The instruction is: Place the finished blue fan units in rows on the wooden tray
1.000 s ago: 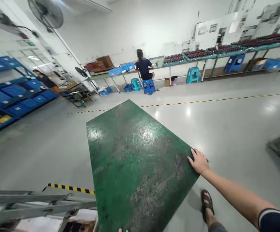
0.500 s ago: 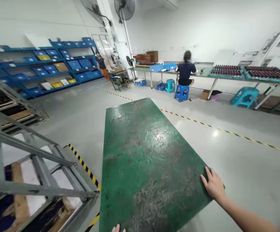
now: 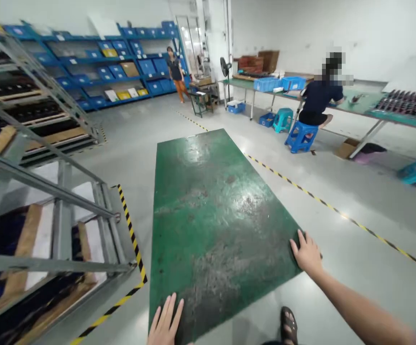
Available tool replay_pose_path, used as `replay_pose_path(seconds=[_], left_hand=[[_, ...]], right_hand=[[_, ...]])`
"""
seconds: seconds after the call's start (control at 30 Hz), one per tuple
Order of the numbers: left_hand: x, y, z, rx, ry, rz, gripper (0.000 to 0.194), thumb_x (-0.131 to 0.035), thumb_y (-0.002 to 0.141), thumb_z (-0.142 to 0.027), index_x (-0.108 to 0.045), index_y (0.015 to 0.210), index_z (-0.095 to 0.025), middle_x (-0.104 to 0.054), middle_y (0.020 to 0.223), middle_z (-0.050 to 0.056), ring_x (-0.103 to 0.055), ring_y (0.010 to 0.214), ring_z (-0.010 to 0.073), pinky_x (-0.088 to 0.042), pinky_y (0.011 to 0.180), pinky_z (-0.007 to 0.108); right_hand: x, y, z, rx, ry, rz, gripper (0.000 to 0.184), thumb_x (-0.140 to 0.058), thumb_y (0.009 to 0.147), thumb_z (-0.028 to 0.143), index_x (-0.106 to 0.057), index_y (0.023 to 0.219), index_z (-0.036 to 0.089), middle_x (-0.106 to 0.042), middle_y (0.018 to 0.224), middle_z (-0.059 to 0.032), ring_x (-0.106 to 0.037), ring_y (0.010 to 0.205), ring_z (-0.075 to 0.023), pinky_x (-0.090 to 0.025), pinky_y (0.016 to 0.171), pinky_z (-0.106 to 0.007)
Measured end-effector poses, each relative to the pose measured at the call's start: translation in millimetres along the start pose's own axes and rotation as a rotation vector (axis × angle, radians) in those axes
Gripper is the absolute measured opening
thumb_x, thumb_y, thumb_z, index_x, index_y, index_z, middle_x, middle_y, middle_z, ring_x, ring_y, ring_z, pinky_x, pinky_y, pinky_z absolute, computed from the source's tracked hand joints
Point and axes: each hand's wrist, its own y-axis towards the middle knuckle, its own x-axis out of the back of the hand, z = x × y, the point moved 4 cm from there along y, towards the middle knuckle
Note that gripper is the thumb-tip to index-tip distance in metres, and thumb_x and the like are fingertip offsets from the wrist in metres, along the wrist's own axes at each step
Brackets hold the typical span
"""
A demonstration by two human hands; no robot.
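Note:
A long green table top [image 3: 190, 239], scuffed grey and dark in patches, stretches ahead of me. At its near left corner my left hand [image 3: 167, 321] lies with fingers spread on the surface. My right hand [image 3: 306, 251] rests on the right edge near the close corner, fingers apart and thumb on the top. Neither hand is wrapped around anything. What carries the top is hidden beneath it. My foot in a dark sandal [image 3: 288, 325] shows on the floor below the near edge.
Left stands a metal rack [image 3: 60, 187] with boards, bordered by yellow-black floor tape [image 3: 131, 230]. Blue shelving [image 3: 110, 62] with bins lines the back. A person sits on a blue stool [image 3: 300, 136] at a long workbench [image 3: 366, 103]; another person [image 3: 175, 72] stands by the shelves.
The view has turned right and moved forward along the floor with the green top. More of my left hand now shows on its near corner. The far person has turned toward me.

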Motion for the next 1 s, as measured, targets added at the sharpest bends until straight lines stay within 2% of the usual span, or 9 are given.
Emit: replay_pose_path(seconds=[0.1, 0.2, 0.33, 0.43, 0.57, 0.67, 0.8, 1.0], left_hand=[[23.7, 33.4, -23.5, -0.007, 0.037, -0.122, 0.095, -0.066, 0.075, -0.067, -0.048, 0.153, -0.015, -0.041, 0.161, 0.020, -0.039, 0.148, 0.0434, -0.029, 0.121, 0.055], [38.1, 71.0, -39.8, -0.036, 0.050, -0.200, 0.098, -0.065, 0.075, -0.068, -0.047, 0.152, -0.010, -0.037, 0.162, 0.024, -0.033, 0.151, 0.0421, -0.019, 0.125, 0.053], [45.8, 121.3, -41.8, 0.020, 0.042, -0.231, 0.099, -0.064, 0.076, -0.070, -0.046, 0.152, -0.009, -0.037, 0.162, 0.025, -0.032, 0.152, 0.0410, -0.016, 0.126, 0.052], [49.2, 160.4, -35.3, 0.065, 0.011, -0.196, 0.099, -0.064, 0.076, -0.070, -0.045, 0.153, -0.011, -0.036, 0.163, 0.024, -0.032, 0.152, 0.0416, -0.013, 0.126, 0.057], [54.8, 211.9, -14.1, 0.127, -0.019, -0.129, 0.097, -0.063, 0.078, -0.069, -0.044, 0.154, -0.012, -0.034, 0.164, 0.024, -0.032, 0.151, 0.0436, -0.008, 0.124, 0.065], [61.7, 246.5, 9.2, 0.141, -0.024, -0.104, 0.096, -0.064, 0.079, -0.066, -0.045, 0.153, -0.009, -0.033, 0.163, 0.026, -0.032, 0.151, 0.0445, -0.010, 0.123, 0.067], [75.9, 289.8, 45.6, 0.174, -0.044, -0.054, 0.092, -0.061, 0.082, -0.064, -0.044, 0.153, -0.008, -0.032, 0.164, 0.026, -0.029, 0.152, 0.0446, -0.010, 0.123, 0.069], [100.6, 364.5, 106.4, 0.216, -0.042, -0.040, 0.090, -0.055, 0.086, -0.064, -0.042, 0.154, -0.007, -0.029, 0.165, 0.025, -0.025, 0.154, 0.0425, -0.009, 0.123, 0.070]], right_hand=[[12.6, 55.0, 2.2, 0.044, 0.005, 0.000, 0.070, -0.025, 0.102, 0.055, -0.045, 0.153, 0.012, -0.044, 0.153, -0.0228, -0.049, 0.130, -0.0384, -0.042, 0.107, -0.054], [18.3, 108.2, 6.2, 0.064, 0.007, 0.016, 0.070, -0.025, 0.103, 0.055, -0.044, 0.154, 0.012, -0.044, 0.152, -0.0227, -0.050, 0.129, -0.0388, -0.043, 0.105, -0.054], [21.0, 174.5, 15.4, 0.116, -0.022, 0.020, 0.069, -0.026, 0.103, 0.054, -0.045, 0.154, 0.013, -0.045, 0.151, -0.0213, -0.051, 0.128, -0.0373, -0.043, 0.105, -0.052], [22.6, 222.0, 28.1, 0.135, -0.036, -0.011, 0.069, -0.027, 0.103, 0.055, -0.046, 0.153, 0.012, -0.046, 0.151, -0.0216, -0.050, 0.129, -0.0365, -0.042, 0.106, -0.050], [20.7, 276.5, 60.1, 0.142, -0.008, -0.012, 0.069, -0.028, 0.102, 0.055, -0.049, 0.150, 0.010, -0.049, 0.147, -0.0229, -0.050, 0.128, -0.0377, -0.042, 0.104, -0.051], [18.9, 309.0, 92.3, 0.150, 0.017, -0.015, 0.069, -0.030, 0.103, 0.055, -0.049, 0.150, 0.010, -0.049, 0.146, -0.0235, -0.050, 0.126, -0.0372, -0.041, 0.103, -0.049], [20.7, 354.0, 135.6, 0.152, 0.022, -0.023, 0.067, -0.032, 0.103, 0.056, -0.048, 0.151, 0.012, -0.049, 0.146, -0.0224, -0.049, 0.124, -0.0361, -0.039, 0.103, -0.048], [21.5, 442.2, 204.1, 0.175, 0.045, -0.025, 0.067, -0.035, 0.102, 0.058, -0.047, 0.152, 0.015, -0.050, 0.142, -0.0208, -0.049, 0.120, -0.0364, -0.039, 0.102, -0.050]])
